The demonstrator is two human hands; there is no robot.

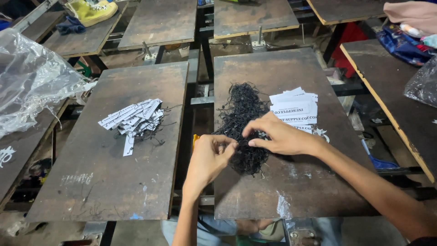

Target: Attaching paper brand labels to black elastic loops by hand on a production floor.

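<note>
Both hands work at a tangle of black strings (243, 123) that lies in the middle of the frame, on the left part of a dark wooden board (300, 191). The left hand (210, 157), at lower centre, has its fingers curled together and pinched on a few strands at the tangle's lower left edge. The right hand (277, 134) comes in from the lower right; its thumb and forefinger are closed on strands near the middle of the tangle, and the other fingers rest bent over the heap.

Just beside the tangle, to its right and partly under the right hand, lies a stack of white paper tags (296, 107). A gap with a metal frame separates this board from a second board (114, 182) on the left of the frame, where a loose heap of strung tags (133, 119) sits, well apart from the hands. A crumpled clear plastic sheet (32, 82) fills the far left edge. More boards stand along the top, one with a yellow shoe (91, 11) at upper left. Bundled cloth (409, 32) lies at upper right.
</note>
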